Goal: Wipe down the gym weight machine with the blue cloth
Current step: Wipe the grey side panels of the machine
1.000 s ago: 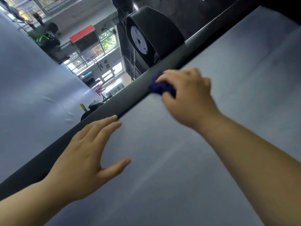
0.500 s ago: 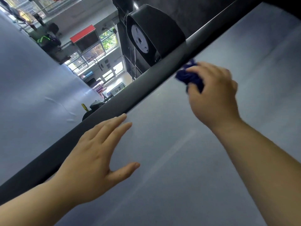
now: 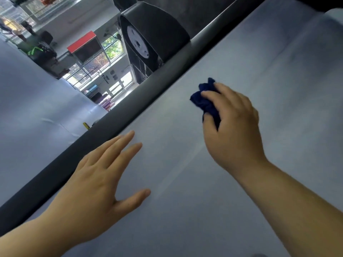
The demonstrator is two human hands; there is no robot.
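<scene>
A crumpled dark blue cloth (image 3: 205,101) is bunched in my right hand (image 3: 232,127), whose fingers curl round it against the pale grey panel (image 3: 278,80) of the weight machine. The cloth sits a little below the machine's black frame bar (image 3: 130,108), which runs diagonally from lower left to upper right. My left hand (image 3: 96,184) lies flat on the same panel with straight, spread fingers, its fingertips close to the bar. Much of the cloth is hidden under my fingers.
A black rounded housing with a white disc (image 3: 138,42) rises behind the bar. A second pale grey panel (image 3: 33,112) fills the left side. Beyond it I see gym windows and a red-topped screen (image 3: 84,47).
My right hand has carried the cloth off the black bar and down onto the grey panel. My left hand has shifted slightly forward along the panel.
</scene>
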